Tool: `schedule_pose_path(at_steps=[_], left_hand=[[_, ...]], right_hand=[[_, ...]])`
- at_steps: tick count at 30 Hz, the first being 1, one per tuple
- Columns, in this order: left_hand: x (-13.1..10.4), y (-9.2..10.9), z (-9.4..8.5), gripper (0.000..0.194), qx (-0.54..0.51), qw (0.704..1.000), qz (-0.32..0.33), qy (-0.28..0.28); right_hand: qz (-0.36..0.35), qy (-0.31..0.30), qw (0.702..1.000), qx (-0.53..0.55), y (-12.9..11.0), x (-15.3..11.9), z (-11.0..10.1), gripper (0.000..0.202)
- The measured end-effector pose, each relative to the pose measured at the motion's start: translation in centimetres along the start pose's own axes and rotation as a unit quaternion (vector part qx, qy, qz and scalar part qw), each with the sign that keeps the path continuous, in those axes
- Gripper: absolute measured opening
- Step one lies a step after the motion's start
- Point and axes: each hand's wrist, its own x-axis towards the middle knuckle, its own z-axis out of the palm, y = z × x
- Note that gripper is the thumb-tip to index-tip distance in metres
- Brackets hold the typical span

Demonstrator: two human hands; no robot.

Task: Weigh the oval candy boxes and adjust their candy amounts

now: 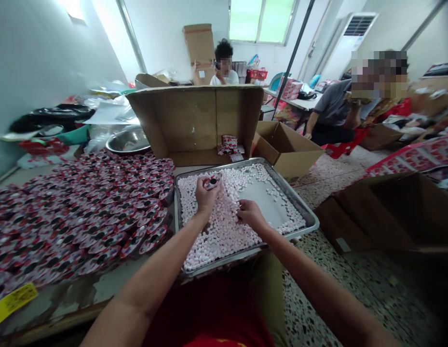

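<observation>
A metal tray [314, 222] in front of me holds a heap of small pale pink-white pellets [224, 231]. Over its left part, my left hand [206, 195] is closed round a small printed packet [212, 182] in red and pink, whose dark round opening faces up. My right hand [251, 214] dips its fingertips into the pellets near the middle of the tray, fingers bent together. What lies between those fingertips is hidden. Many packets [101, 207] of the same look stand in close rows on the table to the left.
Behind the tray stands an open cardboard box [187, 120] with a few packets inside. A steel bowl [128, 140] sits to its left, a smaller carton [299, 149] to its right. More cartons [375, 212] lie on the floor at right. Two people sit farther back.
</observation>
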Motion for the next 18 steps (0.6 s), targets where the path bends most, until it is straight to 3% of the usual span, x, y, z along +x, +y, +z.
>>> schedule_pose_path(at_steps=[3, 6, 13, 18], left_hand=[[2.1, 0.2, -2.7, 0.041, 0.049, 0.998, 0.023, -0.022], [3.0, 0.3, -3.7, 0.037, 0.088, 0.994, 0.04, -0.058], [2.2, 0.8, -3.6, 0.035, 0.123, 0.976, 0.087, -0.157], [1.8, 0.6, -3.1, 0.035, 0.123, 0.966, 0.098, -0.204]], right_hand=[[-0.008, -0.037, 0.997, 0.071, -1.0, -0.5, -1.6, 0.018], [-0.007, -0.093, 0.99, 0.103, -2.6, -0.8, -3.5, 0.022], [0.054, -0.191, 0.978, 0.066, -6.3, 1.7, -7.3, 0.017], [0.098, -0.23, 0.968, -0.031, -9.9, 4.3, -9.9, 0.013]])
